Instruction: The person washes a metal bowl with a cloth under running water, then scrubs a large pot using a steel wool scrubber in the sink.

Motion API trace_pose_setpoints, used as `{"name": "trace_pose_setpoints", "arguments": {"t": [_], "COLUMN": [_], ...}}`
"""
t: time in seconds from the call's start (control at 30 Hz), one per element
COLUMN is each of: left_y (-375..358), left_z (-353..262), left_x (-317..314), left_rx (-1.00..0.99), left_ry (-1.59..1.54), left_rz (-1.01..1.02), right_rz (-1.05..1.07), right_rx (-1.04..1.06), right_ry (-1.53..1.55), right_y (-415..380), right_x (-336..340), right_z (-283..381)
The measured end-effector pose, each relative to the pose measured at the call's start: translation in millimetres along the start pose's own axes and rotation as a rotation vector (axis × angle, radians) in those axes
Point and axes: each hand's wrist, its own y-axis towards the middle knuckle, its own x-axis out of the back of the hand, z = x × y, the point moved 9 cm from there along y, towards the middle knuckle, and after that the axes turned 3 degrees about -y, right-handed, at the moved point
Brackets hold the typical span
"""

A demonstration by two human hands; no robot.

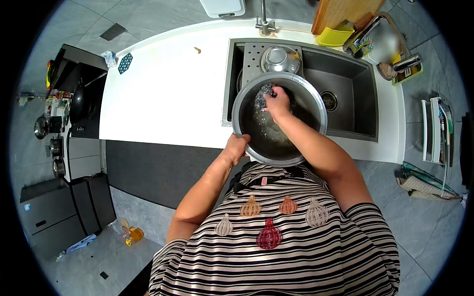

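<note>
A large round metal basin (316, 93) is tilted over the front edge of the sink, its open side facing up toward me. My left hand (239, 146) grips its rim at the lower left. Inside the basin, my right hand (277, 104) is closed on a grey, shiny steel wool scrubber (265, 93), pressed to the upper left part of the inner wall. Wet, glinting spots show on the basin's inside below the scrubber. Behind the basin, an upturned metal bowl (280, 59) rests on a perforated drain tray (253, 56).
The dark double sink (363, 89) has a drain (328, 101) on the right and a faucet (265, 24) behind. A yellow-green holder (335, 35) and a wooden board (338, 15) stand at the back right. On the white counter (163, 98) lies a patterned trivet (125, 63).
</note>
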Motion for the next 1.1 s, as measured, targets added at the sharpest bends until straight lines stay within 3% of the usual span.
{"name": "trace_pose_setpoints", "arguments": {"t": [0.03, 0.13, 0.17, 0.23, 0.27, 0.37, 0.4, 0.53, 0.57, 0.63, 0.7, 0.8, 0.87, 0.9, 0.97, 1.03, 1.1], "left_y": [1.3, 1.1, 2.7, 8.2, 3.4, 2.0, 3.2, 6.2, 4.9, -0.4, -4.3, -7.4, -13.3, -13.3, -8.5, -14.2, -18.4], "left_z": [-0.7, -2.7, -0.1, 5.8, 0.7, -1.4, 0.2, 1.9, 3.0, 0.6, -3.9, -0.9, 11.8, 20.7, 43.3, 28.3, 4.4], "left_x": [-0.8, 0.0, 1.5, 0.9, -0.5, -0.4, -0.1, -0.8, 0.2, -0.4, -2.0, -8.9, -18.3, -18.1, -26.3, -25.2, -7.3], "left_rx": [-0.009, -0.024, -0.02, 0.004, -0.004, -0.01, -0.007, -0.005, 0.015, 0.013, 0.004, 0.02, 0.072, 0.074, 0.111, 0.087, 0.112], "left_ry": [0.006, 0.04, 0.04, 0.051, 0.066, 0.065, 0.064, 0.085, 0.069, 0.069, 0.063, 0.012, -0.151, -0.152, -0.356, -0.296, -0.219], "left_rz": [0.0, -0.014, -0.016, 0.027, 0.025, -0.004, 0.0, 0.02, 0.002, 0.0, -0.002, 0.004, 0.082, 0.081, 0.181, 0.261, 0.087], "right_rz": [0.043, 0.427, 0.464, 0.362, 0.174, -0.119, -0.129, 0.385, 0.365, 0.124, -0.032, -0.175, -0.085, -0.083, 0.402, 0.49, 0.597], "right_rx": [-0.054, 0.348, 0.354, 0.359, 0.331, -0.082, -0.087, 0.01, 0.346, 0.346, -0.013, -0.186, 0.169, 0.167, 0.29, 0.29, 0.341], "right_ry": [-0.033, -0.634, -0.772, -0.648, -0.413, 0.234, 0.214, -0.353, -0.601, -0.346, 0.232, 0.37, -0.642, -0.643, -1.223, -1.291, -1.189], "right_y": [-13.1, -53.6, -60.8, -35.2, -10.9, 3.5, -1.7, -39.1, -45.5, -24.8, 1.8, 2.4, 0.0, -6.0, -29.6, -37.0, -43.1], "right_x": [-0.3, -43.5, -51.4, -46.8, -30.2, 17.5, 19.5, -34.1, -42.5, -26.4, 5.5, 34.1, 33.5, 37.2, 4.0, 0.7, -10.0], "right_z": [1.6, 24.8, 30.2, 34.2, 26.4, -4.8, -7.8, -4.4, 24.3, 37.6, 13.7, -16.6, 4.2, 7.9, 10.4, 6.5, 6.3]}}
